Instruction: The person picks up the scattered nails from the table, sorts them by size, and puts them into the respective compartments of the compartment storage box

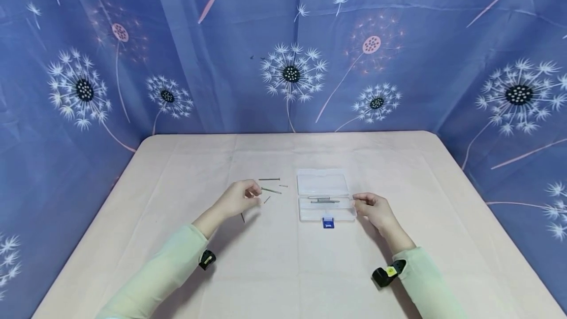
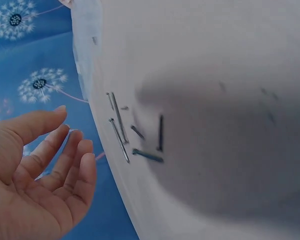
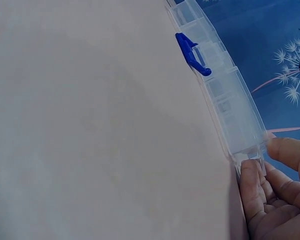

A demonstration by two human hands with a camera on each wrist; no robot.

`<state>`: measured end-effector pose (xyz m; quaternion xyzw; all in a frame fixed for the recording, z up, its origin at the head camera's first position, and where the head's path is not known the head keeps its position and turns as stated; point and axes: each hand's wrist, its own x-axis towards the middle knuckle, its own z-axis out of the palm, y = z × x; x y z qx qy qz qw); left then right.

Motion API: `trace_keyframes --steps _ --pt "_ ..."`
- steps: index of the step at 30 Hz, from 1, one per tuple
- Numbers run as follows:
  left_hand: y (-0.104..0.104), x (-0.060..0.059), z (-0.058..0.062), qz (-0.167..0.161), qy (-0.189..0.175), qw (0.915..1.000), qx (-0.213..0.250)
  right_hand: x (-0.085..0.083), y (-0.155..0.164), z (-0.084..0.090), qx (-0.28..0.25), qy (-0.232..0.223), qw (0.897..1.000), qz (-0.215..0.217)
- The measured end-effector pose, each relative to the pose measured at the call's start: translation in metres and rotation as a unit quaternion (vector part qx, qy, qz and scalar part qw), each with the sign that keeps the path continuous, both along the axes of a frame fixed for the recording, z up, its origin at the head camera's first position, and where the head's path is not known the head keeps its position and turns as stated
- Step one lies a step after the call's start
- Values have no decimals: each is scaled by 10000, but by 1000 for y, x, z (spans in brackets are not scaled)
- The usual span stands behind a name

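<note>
A clear plastic box with a blue latch lies on the table with its lid tipped back. Several metal nails lie inside it. At the box's right end, my right hand pinches the side wall between thumb and fingers, as the right wrist view shows. My left hand hovers by loose nails left of the box, its fingers loosely bent and nothing between them in the left wrist view. A greenish nail lies by the fingertips, and a dark nail shows nearer the wrist.
More loose nails lie scattered between the left hand and the box, among them a long one farther back and a short one. A pale cloth covers the table. Blue curtains with dandelion prints hang around its sides.
</note>
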<state>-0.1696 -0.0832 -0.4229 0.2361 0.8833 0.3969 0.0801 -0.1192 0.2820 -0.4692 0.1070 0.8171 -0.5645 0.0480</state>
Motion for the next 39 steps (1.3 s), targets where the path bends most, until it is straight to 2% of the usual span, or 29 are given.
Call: trace_keyframes --steps 9,17,22,28,34,39 --pt "-18 -5 -12 304 -154 9993 -184 2 -1 3 112 -93 9999 -17" --pt "-22 -10 -22 502 -245 9975 -434 2 1 1 6 -32 10000 -62" --pt "-20 -10 -21 538 -533 9949 -663 3 0 1 -14 39 10000 -23" --pt "-16 -6 -19 795 -931 9893 -797 3 0 -1 -16 -2 10000 -51" --pt "-12 -5 -17 956 -975 9861 -941 2 0 0 185 -43 9998 -47" --pt "-9 -7 -17 1008 -938 9839 -1137 3 -1 2 31 -25 10000 -49"
